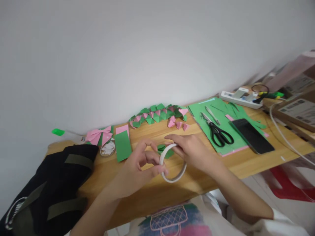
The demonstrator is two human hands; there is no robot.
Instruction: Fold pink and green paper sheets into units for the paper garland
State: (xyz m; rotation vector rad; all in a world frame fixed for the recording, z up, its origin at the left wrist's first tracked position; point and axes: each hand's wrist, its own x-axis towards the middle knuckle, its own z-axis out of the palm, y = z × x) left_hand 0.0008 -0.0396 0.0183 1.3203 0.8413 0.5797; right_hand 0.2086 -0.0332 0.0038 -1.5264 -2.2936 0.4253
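Observation:
A white roll of tape (182, 172) is held up on edge above the wooden table. The thumb of my left hand (141, 167) presses against the roll's left side, its fingers curled. From the upper right, my right hand (189, 149) grips the rim. Just behind the roll lies a small folded green paper piece (161, 148), partly hidden by the roll and my fingers. Farther back, a curved chain of folded green and pink paper (152, 114) rests near the wall, with several small pink folded pieces (178, 124) beside it.
Black-handled scissors (219, 134), a pen (213, 115) and a phone (252, 136) lie on green paper sheets (204, 113). A power strip (240, 99) is behind. Leftward are green card (123, 146), a pink bow (99, 135), a round container (107, 148) and a dark bag (66, 177).

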